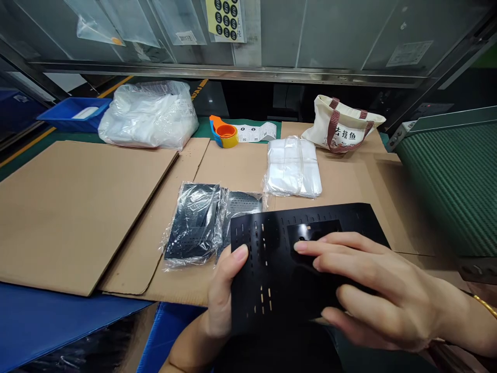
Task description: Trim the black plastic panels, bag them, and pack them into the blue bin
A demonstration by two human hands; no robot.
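A glossy black plastic panel point(279, 280) with rows of small slots is held up in front of me, tilted toward the camera. My left hand point(227, 290) grips its left edge, thumb on the face and the other fingers hidden behind. Across the right part of the face reaches my right hand point(376, 290), its fingers apart and the foremost fingertip at a smooth rectangular area. Just beyond the panel, two clear-bagged black panels lie side by side: a left one point(194, 220) and a right one point(243, 202) partly covered by the held panel.
Cardboard sheets point(81, 207) cover the table. Behind stand a stack of clear bags point(293, 168), an orange tape dispenser point(224, 132), a cloth tote bag point(341, 127), a large plastic bag point(149, 116) and a blue tray point(73, 122). A green conveyor belt point(454, 176) borders the right.
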